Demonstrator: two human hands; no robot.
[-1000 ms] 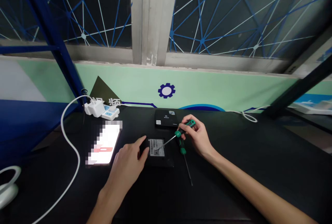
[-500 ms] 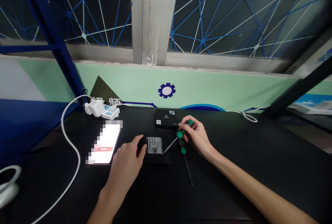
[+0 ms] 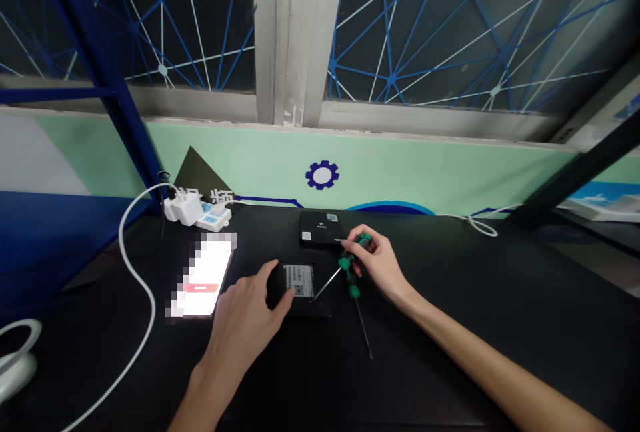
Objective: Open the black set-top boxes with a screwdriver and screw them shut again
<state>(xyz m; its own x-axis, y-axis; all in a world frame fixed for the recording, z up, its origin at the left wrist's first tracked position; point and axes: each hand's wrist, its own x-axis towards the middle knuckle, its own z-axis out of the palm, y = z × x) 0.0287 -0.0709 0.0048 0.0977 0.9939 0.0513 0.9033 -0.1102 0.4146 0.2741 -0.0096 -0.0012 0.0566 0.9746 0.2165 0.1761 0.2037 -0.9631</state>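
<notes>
A flat black box (image 3: 321, 285) with a white printed label (image 3: 300, 281) lies on the table. My left hand (image 3: 253, 305) holds it from the left, index finger at the back edge and thumb over the label's front part. In my right hand (image 3: 377, 262) is a green-and-black screwdriver (image 3: 345, 263), tilted, its tip at the box's front right corner. A thin light sliver (image 3: 339, 240) shows by my right fingertips; I cannot tell what it is. Below that hand a second screwdriver (image 3: 363, 325) lies on the table, its handle partly hidden.
A black case (image 3: 320, 227) with stickers sits behind the labelled box. To the left lie a lit phone (image 3: 207, 279), a white power strip (image 3: 214, 217) with a plug, and a looping white cable (image 3: 149, 292). A wall with windows borders the table's back.
My left thumb has shifted right, onto the label. My right fingers have moved slightly, and the thin sliver now shows beside them. The screwdriver tip stays at the box's corner.
</notes>
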